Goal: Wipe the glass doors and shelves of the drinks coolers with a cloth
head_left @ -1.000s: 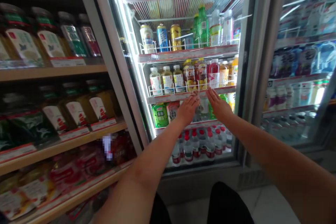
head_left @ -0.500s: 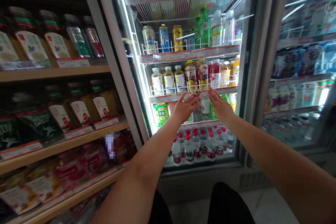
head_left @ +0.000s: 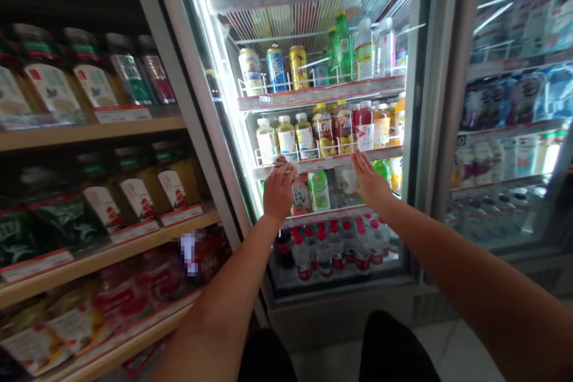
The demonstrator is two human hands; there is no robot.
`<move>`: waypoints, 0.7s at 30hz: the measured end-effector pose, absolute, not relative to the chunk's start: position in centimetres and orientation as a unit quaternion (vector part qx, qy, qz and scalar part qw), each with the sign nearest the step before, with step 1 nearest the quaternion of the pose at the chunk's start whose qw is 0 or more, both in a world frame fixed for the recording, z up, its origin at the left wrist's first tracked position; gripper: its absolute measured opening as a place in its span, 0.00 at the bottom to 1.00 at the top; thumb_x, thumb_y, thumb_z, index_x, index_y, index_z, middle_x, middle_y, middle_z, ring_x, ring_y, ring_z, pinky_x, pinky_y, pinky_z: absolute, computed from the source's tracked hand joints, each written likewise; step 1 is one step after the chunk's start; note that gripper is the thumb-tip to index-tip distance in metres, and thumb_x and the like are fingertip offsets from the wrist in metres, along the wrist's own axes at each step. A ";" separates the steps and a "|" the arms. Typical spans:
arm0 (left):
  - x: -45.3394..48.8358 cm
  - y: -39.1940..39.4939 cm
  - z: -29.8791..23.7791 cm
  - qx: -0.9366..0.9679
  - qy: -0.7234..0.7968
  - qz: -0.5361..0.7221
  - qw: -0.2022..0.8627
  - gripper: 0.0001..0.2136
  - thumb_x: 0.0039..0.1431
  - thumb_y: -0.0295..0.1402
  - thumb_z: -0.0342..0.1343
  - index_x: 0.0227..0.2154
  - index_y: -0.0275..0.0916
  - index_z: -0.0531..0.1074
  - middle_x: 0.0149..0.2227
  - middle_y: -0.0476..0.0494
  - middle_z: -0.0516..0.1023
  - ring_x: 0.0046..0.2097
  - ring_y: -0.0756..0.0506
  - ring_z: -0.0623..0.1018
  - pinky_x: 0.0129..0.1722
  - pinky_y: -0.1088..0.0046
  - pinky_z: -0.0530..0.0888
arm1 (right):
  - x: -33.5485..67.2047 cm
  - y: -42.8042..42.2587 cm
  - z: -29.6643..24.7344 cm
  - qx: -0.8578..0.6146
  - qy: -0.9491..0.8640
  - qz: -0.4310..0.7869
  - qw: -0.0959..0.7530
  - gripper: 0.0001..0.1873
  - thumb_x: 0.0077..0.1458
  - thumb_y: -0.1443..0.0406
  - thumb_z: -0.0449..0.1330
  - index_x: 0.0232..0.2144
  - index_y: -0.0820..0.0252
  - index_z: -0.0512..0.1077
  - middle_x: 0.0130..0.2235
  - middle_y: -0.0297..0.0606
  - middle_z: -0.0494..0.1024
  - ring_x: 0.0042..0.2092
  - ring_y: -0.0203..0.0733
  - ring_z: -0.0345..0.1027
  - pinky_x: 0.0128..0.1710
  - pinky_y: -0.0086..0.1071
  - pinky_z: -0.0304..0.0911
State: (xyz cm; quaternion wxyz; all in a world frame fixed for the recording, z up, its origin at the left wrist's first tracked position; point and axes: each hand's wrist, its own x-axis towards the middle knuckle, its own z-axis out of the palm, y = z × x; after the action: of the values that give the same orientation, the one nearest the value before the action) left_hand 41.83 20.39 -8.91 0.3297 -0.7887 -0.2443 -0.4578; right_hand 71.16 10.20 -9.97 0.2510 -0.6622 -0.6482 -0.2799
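Observation:
My left hand (head_left: 278, 192) is closed on a crumpled pale cloth (head_left: 285, 165), its fingers pressing toward the glass door (head_left: 414, 28) of a lit drinks cooler. It is in front of the left part of a shelf edge (head_left: 329, 162). My right hand (head_left: 372, 184) holds nothing; its fingers are stretched flat, seemingly against the same glass, farther right. Behind the glass, a green-labelled carton (head_left: 319, 191) and a reddish drink pack (head_left: 301, 196) show between my hands. Juice bottles (head_left: 305, 136) line the shelf just above them.
On the left, wooden shelves (head_left: 89, 134) hold bottles and packs, angled close to my left arm. A metal door frame (head_left: 441, 101) and a second cooler (head_left: 505, 131) stand to the right. Red-capped water bottles (head_left: 324, 253) fill the bottom shelf. My knees (head_left: 389, 346) are below.
My left hand has slid left across the glass with the cloth, away from my right hand, uncovering drinks behind it. My right hand stays nearly in place, and the view has shifted slightly.

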 end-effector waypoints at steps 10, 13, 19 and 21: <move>46.7 18.2 -10.8 -0.873 -0.053 -0.307 0.375 0.06 0.68 0.25 0.61 0.39 0.40 0.81 0.49 0.45 0.83 0.55 0.43 0.78 0.57 0.63 0.74 | 71.8 10.1 -9.8 -0.658 -0.655 -0.293 0.229 0.65 0.57 0.70 0.65 0.75 0.58 0.18 0.77 0.44 0.28 0.78 0.54 0.32 0.68 0.47 0.66; 42.5 20.1 -7.4 -0.849 -0.103 -0.351 0.381 0.07 0.70 0.24 0.59 0.41 0.41 0.81 0.51 0.44 0.82 0.58 0.40 0.76 0.59 0.58 0.73 | 71.7 10.2 -10.0 -0.662 -0.651 -0.287 0.236 0.68 0.57 0.70 0.66 0.74 0.58 0.15 0.77 0.43 0.28 0.78 0.54 0.31 0.68 0.49 0.66; 33.7 22.4 -6.7 -0.785 -0.212 -0.439 0.384 0.09 0.71 0.35 0.62 0.49 0.37 0.76 0.54 0.40 0.77 0.56 0.39 0.77 0.57 0.53 0.77 | 71.4 10.5 -10.2 -0.668 -0.645 -0.275 0.251 0.69 0.58 0.67 0.67 0.72 0.57 0.12 0.77 0.41 0.24 0.78 0.56 0.30 0.64 0.48 0.71; 32.2 22.1 -9.0 -0.776 -0.220 -0.448 0.386 0.13 0.71 0.37 0.62 0.54 0.38 0.75 0.58 0.38 0.74 0.57 0.38 0.77 0.58 0.51 0.77 | 71.4 10.5 -10.2 -0.669 -0.643 -0.279 0.246 0.69 0.58 0.66 0.67 0.72 0.56 0.11 0.77 0.41 0.23 0.78 0.57 0.31 0.62 0.48 0.73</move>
State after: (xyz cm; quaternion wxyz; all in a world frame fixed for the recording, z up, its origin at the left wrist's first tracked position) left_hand 32.22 22.10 -9.04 0.3855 -0.7759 -0.2196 -0.4485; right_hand 71.37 10.51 -10.21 0.2464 -0.6689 -0.6434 -0.2791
